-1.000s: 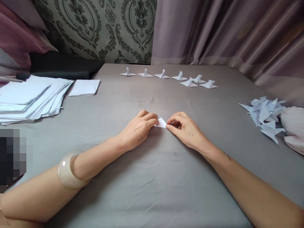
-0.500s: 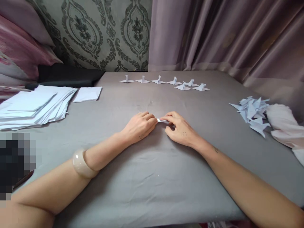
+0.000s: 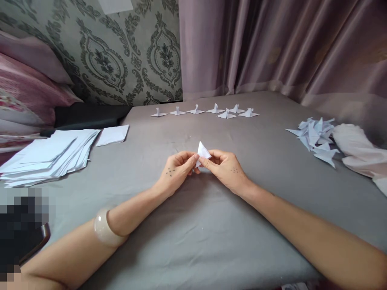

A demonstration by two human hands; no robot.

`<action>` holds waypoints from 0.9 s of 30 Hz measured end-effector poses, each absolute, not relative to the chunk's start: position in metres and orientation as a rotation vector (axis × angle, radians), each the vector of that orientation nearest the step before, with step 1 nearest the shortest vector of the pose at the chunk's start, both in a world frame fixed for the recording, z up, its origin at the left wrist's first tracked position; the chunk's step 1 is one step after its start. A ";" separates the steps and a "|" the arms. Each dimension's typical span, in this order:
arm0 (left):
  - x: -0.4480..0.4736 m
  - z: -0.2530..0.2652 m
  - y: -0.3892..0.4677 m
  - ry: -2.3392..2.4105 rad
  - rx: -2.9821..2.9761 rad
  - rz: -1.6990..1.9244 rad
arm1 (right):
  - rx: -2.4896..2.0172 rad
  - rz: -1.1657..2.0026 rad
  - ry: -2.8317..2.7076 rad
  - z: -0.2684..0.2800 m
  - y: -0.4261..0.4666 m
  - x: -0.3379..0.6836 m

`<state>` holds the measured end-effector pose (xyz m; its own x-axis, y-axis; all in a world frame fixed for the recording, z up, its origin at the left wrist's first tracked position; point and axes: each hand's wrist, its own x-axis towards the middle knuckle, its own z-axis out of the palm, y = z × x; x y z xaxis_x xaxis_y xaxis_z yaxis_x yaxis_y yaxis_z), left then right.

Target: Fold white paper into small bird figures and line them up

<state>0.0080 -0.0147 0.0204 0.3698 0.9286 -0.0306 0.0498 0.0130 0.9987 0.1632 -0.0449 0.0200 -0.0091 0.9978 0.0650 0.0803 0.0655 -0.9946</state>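
A small folded white paper [image 3: 203, 150] is raised a little above the grey cloth, its pointed tip upward. My left hand [image 3: 177, 169] pinches its left edge between thumb and fingers. From the other side my right hand [image 3: 226, 167] grips it too, the thumb lying across its lower front. Both hands are closed on the paper, and their curled fingers partly hide its lower part. Beyond them, several folded paper birds [image 3: 196, 110] stand in a row at the far side of the table.
On the left lie a stack of white paper sheets [image 3: 60, 151] and a smaller pile of paper [image 3: 113, 135], with black fabric [image 3: 90, 115] behind. To the right, a heap of folded paper birds [image 3: 316, 135] lies beside pale cloth [image 3: 356, 147]. A dark pixelated object is at lower left.
The paper has come up off the table and now shows as an upright pointed shape. Both hands have turned thumbs-up and drawn together around it. The camera view has shifted slightly.
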 end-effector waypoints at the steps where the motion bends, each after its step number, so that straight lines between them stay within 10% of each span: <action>1: 0.008 0.020 -0.015 0.957 1.366 0.874 | -1.204 1.127 -1.289 0.019 -0.045 0.164; 27: -0.001 0.016 -0.008 0.897 1.183 0.890 | -1.418 1.001 -1.388 0.024 -0.043 0.173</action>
